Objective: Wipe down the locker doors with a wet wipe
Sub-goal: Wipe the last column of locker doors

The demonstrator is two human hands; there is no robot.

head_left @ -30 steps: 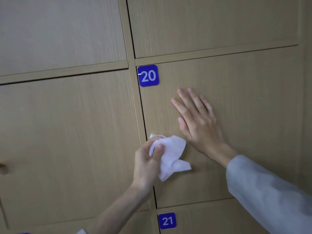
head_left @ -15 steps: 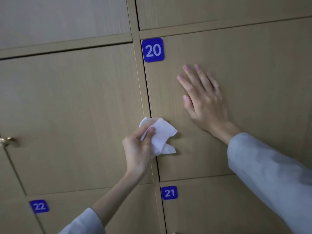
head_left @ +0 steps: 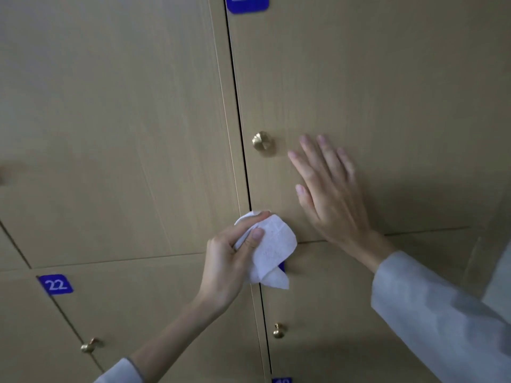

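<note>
Single head cam, close up, facing forward and slightly down at beige wood-grain locker doors (head_left: 373, 78); no second view.

Lockers, knobs and number plates, counted

Two hands: the left hand (head_left: 226, 261) grips one white wet wipe (head_left: 272, 250), the right hand (head_left: 329, 194) lies flat. Three brass knobs: one (head_left: 262, 141) on the upper door, one (head_left: 278, 330) below it, one (head_left: 90, 346) lower left. One plate reading 22 (head_left: 56, 284); three more blue plates are cut off or hidden. Two pale sleeves.
</note>
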